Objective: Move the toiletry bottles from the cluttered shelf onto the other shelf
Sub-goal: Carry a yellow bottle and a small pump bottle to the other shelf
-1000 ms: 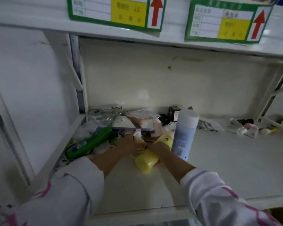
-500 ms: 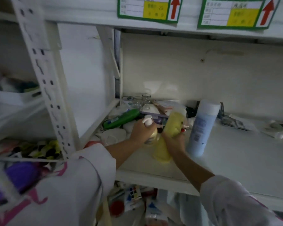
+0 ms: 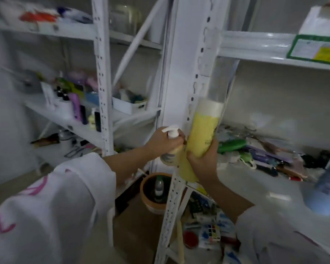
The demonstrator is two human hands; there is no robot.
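My left hand (image 3: 161, 141) grips a small pump bottle (image 3: 171, 149) with a white pump head, held upright. My right hand (image 3: 203, 161) holds a tall yellow bottle (image 3: 203, 130) with a clear cap, tilted slightly. Both bottles are in the air in front of the white shelf upright (image 3: 196, 77), between the two shelf units. The cluttered shelf (image 3: 255, 180) lies to the right, with a green tube (image 3: 231, 145) and a blue-white bottle (image 3: 328, 187) on it. The other shelf (image 3: 78, 128) on the left carries several upright toiletry bottles (image 3: 78, 109).
A white bin (image 3: 130, 107) sits on the left shelf behind a post. Below, an orange pot (image 3: 156, 191) with a small bottle stands on the floor. A lower shelf holds a puzzle cube (image 3: 212, 232) and boxes. Green-bordered labels (image 3: 316, 48) hang on the upper right shelf edge.
Both hands lifted their bottles off the cluttered shelf and carried them left to the upright. My view swung left, revealing the left shelf unit.
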